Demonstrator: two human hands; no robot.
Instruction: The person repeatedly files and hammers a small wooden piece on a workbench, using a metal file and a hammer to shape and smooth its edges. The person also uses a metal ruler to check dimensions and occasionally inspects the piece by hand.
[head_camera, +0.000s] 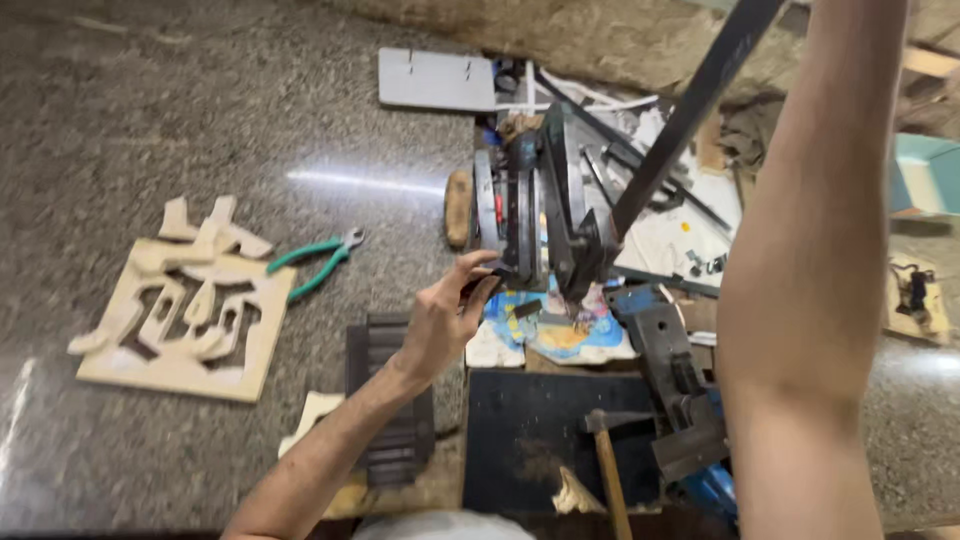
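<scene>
Fingers (478, 283) of the left hand (440, 320) curl around a small dark piece at the foot of the metal press (545, 215), pinched shut on it, thumb above and fingertips below. That piece sits at the near edge of the machine, right over a colourful printed sheet (555, 335). The right arm (810, 250) rises steeply to the top of the view; its hand is out of sight, so whether those fingers are closed cannot be told. A long flat dark lever (690, 105) slants from the press up to the same corner.

The press is dark steel, built of upright plates and discs set side by side, dull and greasy-looking. It stands on a speckled grey stone worktop (150, 110), polished enough to throw a white glare.

Left of the hand lies a pale wooden board (185, 315) cut through with angular openwork shapes (loose offcuts rest on top of it). Green-handled pliers (318, 260) lie just beside its upper right corner. A ribbed dark block (390, 400) sits under the left forearm. Nearer the body lie a black flat plate (530, 420), a wooden-handled hammer (610, 470) on it, and a blue-and-grey steel vice (680, 390) beside the right arm.
</scene>
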